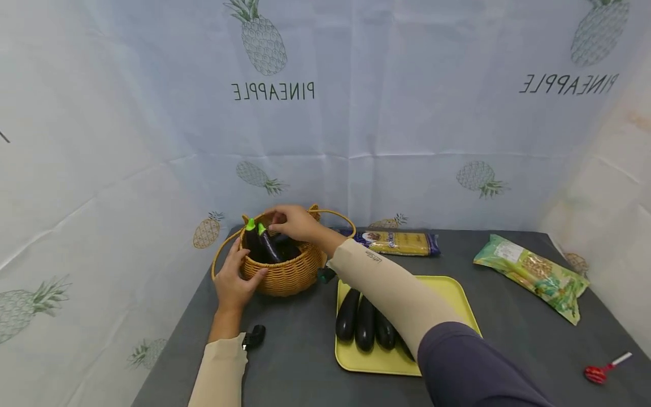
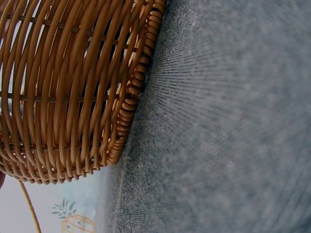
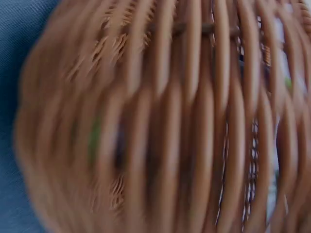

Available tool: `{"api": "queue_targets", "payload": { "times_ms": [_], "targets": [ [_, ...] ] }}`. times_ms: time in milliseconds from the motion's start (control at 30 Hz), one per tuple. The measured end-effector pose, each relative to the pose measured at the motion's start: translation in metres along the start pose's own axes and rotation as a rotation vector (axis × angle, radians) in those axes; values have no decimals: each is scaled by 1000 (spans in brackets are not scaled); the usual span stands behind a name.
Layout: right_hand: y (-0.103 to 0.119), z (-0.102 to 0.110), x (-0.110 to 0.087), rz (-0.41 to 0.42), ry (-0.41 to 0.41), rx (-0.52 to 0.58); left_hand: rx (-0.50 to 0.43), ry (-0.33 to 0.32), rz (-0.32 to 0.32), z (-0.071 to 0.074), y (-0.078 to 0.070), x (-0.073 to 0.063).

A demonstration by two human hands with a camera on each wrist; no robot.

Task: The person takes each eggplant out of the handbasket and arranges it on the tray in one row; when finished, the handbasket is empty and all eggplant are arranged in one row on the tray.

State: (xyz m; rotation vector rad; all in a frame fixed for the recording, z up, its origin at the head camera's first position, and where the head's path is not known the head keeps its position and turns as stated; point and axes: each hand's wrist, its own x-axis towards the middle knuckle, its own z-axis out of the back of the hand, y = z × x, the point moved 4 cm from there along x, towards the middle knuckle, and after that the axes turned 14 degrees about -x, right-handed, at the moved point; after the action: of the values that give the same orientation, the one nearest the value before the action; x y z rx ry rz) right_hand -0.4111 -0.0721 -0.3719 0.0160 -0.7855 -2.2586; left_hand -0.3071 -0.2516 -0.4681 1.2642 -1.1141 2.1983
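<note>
Take eggplants [image 1: 270, 249] leaning in the basket [image 1: 287, 278] on the bench [image 1: 300, 333] round the thick middle, as probably firm, slick and easily bruised, with left grip [image 1: 236, 282] spread wide against the basket's side and right grip [image 1: 295, 223] beside a cap [image 1: 261, 228], impossible to tell whether pinching.

Looked like a makeshift tabletop booth, more staged set than lived-in kitchen; building type couldn't be told. Creased pale cloth [image 1: 407, 127] hung behind and along both sides, hiding the room beyond, printed with pineapples [image 1: 264, 46] and mirrored lettering [image 1: 273, 91] reading PINEAPPLE. Dark grey table [image 1: 295, 356] stood inside. Groceries gave it a kitchen feel: eggplants [image 1: 365, 328] in a wicker basket [image 1: 286, 281] and on a yellow tray [image 1: 376, 363], green food bag [image 1: 551, 282], lollipop [image 1: 595, 374]. Small black wrist device [image 1: 256, 336] also suggested a recording setup
</note>
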Motion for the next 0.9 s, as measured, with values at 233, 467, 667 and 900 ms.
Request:
{"api": "queue_targets", "payload": {
  "times_ms": [233,467,667,900],
  "targets": [
    [15,-13,29,11,60,-94,0,44,-9,-1,-5,3],
    [22,-24,35,27,106,-239,9,47,6,0,-4,2],
    [21,-30,34,-3,53,-191,20,37,7,1,-3,1],
    [15,-29,32,-35,43,-66,27,18,-8,1,2,1]
  ]
}}
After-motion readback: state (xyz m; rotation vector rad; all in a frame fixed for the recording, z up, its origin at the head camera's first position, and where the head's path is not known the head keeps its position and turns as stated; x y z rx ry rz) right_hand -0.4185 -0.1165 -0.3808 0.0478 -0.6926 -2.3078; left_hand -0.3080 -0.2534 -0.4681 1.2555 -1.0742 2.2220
